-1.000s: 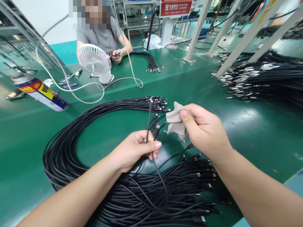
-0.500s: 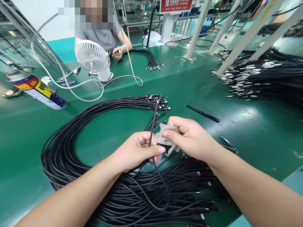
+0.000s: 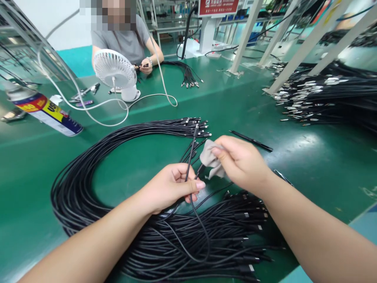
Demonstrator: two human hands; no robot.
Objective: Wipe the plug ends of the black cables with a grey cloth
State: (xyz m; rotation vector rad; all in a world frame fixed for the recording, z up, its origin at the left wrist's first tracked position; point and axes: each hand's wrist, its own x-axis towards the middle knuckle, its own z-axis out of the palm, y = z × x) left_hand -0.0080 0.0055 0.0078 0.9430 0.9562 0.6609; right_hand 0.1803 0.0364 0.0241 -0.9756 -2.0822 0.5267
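Two smooth, slender black cable ends [image 3: 192, 149] rise from the closed thumb and fingers of the left hand [image 3: 173, 188], one meeting soft, crumpled grey cloth [image 3: 209, 154] pinched in the curled right hand [image 3: 243, 165].

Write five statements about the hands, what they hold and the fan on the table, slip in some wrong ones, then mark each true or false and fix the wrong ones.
1. The right hand pinches a grey cloth. True.
2. The cloth is spread out flat with nothing holding it. False: it is bunched and held in the right hand.
3. A white fan stands on the green table. True.
4. The fan is nearer the camera than the right hand. False: it stands farther off, beyond both hands.
5. The left hand holds a black cable. True.
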